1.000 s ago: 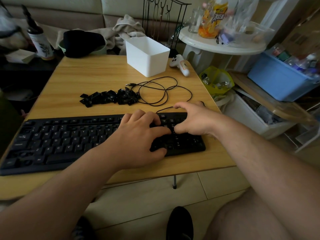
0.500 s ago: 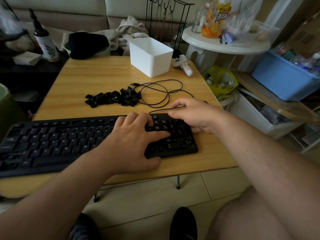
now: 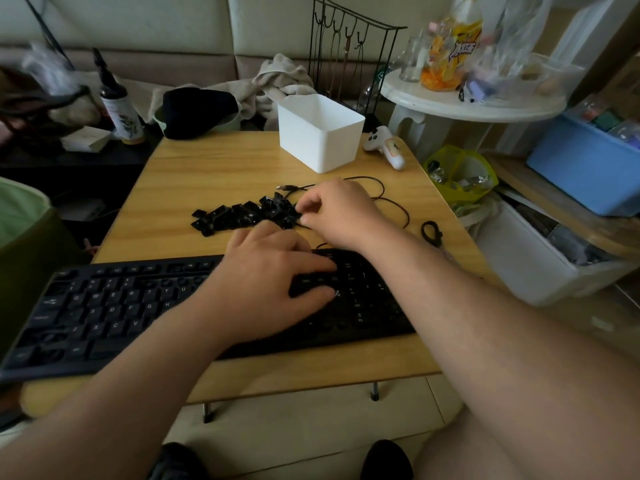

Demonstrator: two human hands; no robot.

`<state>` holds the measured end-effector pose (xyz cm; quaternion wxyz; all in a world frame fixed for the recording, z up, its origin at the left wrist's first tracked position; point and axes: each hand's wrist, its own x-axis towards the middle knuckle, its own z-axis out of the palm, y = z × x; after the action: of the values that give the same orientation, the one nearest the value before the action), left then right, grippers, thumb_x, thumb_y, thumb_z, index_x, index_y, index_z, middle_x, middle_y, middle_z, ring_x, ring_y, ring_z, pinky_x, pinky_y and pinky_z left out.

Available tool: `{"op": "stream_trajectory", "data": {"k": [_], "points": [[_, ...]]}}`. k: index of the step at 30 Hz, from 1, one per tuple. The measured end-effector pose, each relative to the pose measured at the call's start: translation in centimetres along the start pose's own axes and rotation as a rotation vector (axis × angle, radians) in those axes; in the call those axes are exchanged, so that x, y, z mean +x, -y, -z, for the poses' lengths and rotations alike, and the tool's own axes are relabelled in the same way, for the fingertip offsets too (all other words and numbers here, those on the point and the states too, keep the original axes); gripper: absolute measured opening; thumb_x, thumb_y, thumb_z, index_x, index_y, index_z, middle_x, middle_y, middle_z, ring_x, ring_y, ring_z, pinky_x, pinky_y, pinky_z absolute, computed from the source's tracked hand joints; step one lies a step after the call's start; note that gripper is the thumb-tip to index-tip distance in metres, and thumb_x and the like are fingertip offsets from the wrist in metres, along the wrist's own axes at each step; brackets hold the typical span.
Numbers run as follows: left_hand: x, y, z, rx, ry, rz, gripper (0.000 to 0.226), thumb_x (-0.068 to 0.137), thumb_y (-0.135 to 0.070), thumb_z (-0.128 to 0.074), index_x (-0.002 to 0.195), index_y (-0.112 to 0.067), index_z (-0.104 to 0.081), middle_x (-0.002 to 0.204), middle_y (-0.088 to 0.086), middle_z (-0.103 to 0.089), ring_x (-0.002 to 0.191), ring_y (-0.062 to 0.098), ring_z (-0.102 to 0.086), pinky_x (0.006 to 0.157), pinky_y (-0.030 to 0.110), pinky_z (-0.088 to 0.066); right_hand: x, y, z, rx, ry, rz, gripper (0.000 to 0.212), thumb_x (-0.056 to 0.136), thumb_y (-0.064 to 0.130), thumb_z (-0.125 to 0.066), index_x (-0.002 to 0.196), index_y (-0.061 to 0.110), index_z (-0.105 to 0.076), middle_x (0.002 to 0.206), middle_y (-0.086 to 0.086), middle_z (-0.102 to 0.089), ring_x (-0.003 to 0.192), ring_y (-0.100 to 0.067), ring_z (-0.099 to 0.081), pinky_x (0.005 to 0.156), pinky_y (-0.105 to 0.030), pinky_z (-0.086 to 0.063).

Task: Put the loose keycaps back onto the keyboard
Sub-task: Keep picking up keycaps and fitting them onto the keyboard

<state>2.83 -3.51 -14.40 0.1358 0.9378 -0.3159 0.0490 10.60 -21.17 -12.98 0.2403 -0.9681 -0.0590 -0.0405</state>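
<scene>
A heap of loose black keycaps (image 3: 247,213) is seen lying on the wooden table (image 3: 207,168), just beyond the far edge of the keyboard (image 3: 104,306) and well apart from the table's left rim. The right end of the heap is met by the right hand (image 3: 341,216), whose fingers are curled down at the pile; whether a keycap is actually pinched between the fingertips cannot be told, since they are hidden behind the knuckles and blurred. The black keyboard is laid across the near part of the table, its left end reaching past the table's left side. Its right half is covered by the left hand (image 3: 266,275), which is rested flat with fingers spread and relaxed on the keys, nothing being gripped. A thin black cable (image 3: 398,206) is looped on the table to the right of the keycaps, partly concealed by the right hand, and a small black ring-shaped tool (image 3: 431,232) is found near the right edge. Farther back, a white rectangular bin (image 3: 320,133) is stood upright, with a white controller (image 3: 386,147) lying just to its right. Beyond the far left corner a dark cap (image 3: 197,110) and a pump bottle (image 3: 119,110) are seen. A blue tub (image 3: 585,168) is placed off the table at the far right.
</scene>
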Motion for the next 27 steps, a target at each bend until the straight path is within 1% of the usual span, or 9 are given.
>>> {"op": "stream_trajectory", "data": {"k": [3, 5, 7, 10, 12, 14, 18, 24, 27], "points": [[0.8, 3.4, 0.9, 0.007, -0.084, 0.182, 0.036, 0.092, -0.064, -0.051, 0.124, -0.055, -0.066, 0.124, -0.017, -0.062, 0.124, 0.021, -0.046, 0.101, 0.048, -0.035, 1.2, 1.6, -1.2, 0.008, 0.034, 0.011, 0.021, 0.080, 0.033, -0.083, 0.100, 0.033, -0.078, 0.089, 0.014, -0.069, 0.092, -0.014, -0.066, 0.088, -0.036, -0.058], [1.2, 5.4, 1.1, -0.020, -0.115, 0.275, 0.030, 0.093, -0.055, -0.059, 0.121, -0.052, -0.068, 0.126, -0.014, -0.064, 0.125, 0.024, -0.047, 0.102, 0.049, -0.037, 1.6, 2.1, -1.8, -0.033, 0.070, 0.015, 0.026, 0.077, 0.036, -0.086, 0.102, 0.032, -0.077, 0.094, 0.011, -0.069, 0.093, -0.017, -0.065, 0.086, -0.038, -0.058], [1.5, 6.5, 1.3, -0.058, -0.135, 0.321, 0.028, 0.093, -0.055, -0.058, 0.117, -0.052, -0.069, 0.122, -0.015, -0.065, 0.123, 0.025, -0.050, 0.104, 0.049, -0.040, 1.8, 2.3, -2.3, -0.098, 0.107, 0.015, 0.027, 0.077, 0.037, -0.088, 0.101, 0.032, -0.076, 0.102, 0.006, -0.070, 0.099, -0.022, -0.064, 0.087, -0.040, -0.058], [1.6, 7.2, 1.4, -0.134, -0.165, 0.335, 0.033, 0.086, -0.059, -0.052, 0.112, -0.053, -0.070, 0.113, -0.017, -0.067, 0.114, 0.023, -0.055, 0.102, 0.052, -0.046, 1.8, 2.5, -2.6, -0.155, 0.101, 0.026, 0.018, 0.083, 0.029, -0.081, 0.101, 0.032, -0.076, 0.107, 0.002, -0.070, 0.102, -0.025, -0.063, 0.085, -0.039, -0.057], [1.6, 7.3, 1.1, -0.174, -0.168, 0.330, 0.028, 0.089, -0.053, -0.058, 0.113, -0.051, -0.071, 0.113, -0.018, -0.067, 0.116, 0.021, -0.054, 0.102, 0.052, -0.047, 1.6, 2.5, -2.5, -0.219, 0.104, 0.050, 0.020, 0.087, 0.021, -0.070, 0.101, 0.033, -0.075, 0.104, 0.004, -0.069, 0.101, -0.025, -0.062, 0.082, -0.037, -0.054], [1.5, 7.4, 0.9, -0.182, -0.166, 0.322, 0.024, 0.093, -0.048, -0.062, 0.115, -0.050, -0.071, 0.115, -0.018, -0.067, 0.118, 0.020, -0.054, 0.103, 0.053, -0.046, 1.2, 2.4, -2.4, -0.283, 0.117, 0.085, 0.017, 0.089, 0.023, -0.067, 0.101, 0.033, -0.074, 0.104, 0.005, -0.068, 0.103, -0.024, -0.060, 0.083, -0.038, -0.051], [1.6, 7.4, 0.7, -0.201, -0.158, 0.335, 0.024, 0.094, -0.047, -0.061, 0.116, -0.048, -0.071, 0.117, -0.020, -0.067, 0.121, 0.021, -0.055, 0.104, 0.053, -0.047, 0.8, 1.6, -1.9, -0.263, 0.108, 0.124, 0.009, 0.089, 0.033, -0.074, 0.098, 0.036, -0.074, 0.102, 0.007, -0.063, 0.102, -0.021, -0.059, 0.086, -0.040, -0.055], [2.0, 6.8, 0.5, -0.252, -0.150, 0.307, 0.022, 0.093, -0.045, -0.062, 0.112, -0.051, -0.071, 0.095, -0.038, -0.055, 0.121, 0.019, -0.056, 0.104, 0.050, -0.048, 0.4, 1.5, -2.2, -0.216, 0.078, 0.090, 0.006, 0.085, 0.031, -0.075, 0.088, 0.034, -0.072, 0.097, 0.005, -0.067, 0.091, -0.019, -0.062, 0.082, -0.038, -0.058], [1.9, 6.5, 0.4, -0.267, -0.161, 0.296, 0.022, 0.093, -0.044, -0.063, 0.112, -0.051, -0.072, 0.093, -0.039, -0.055, 0.121, 0.019, -0.057, 0.104, 0.050, -0.047, 0.2, 1.3, -1.8, -0.129, 0.076, 0.053, 0.008, 0.080, 0.029, -0.076, 0.087, 0.032, -0.074, 0.097, 0.006, -0.068, 0.091, -0.016, -0.062, 0.080, -0.031, -0.056]]}}
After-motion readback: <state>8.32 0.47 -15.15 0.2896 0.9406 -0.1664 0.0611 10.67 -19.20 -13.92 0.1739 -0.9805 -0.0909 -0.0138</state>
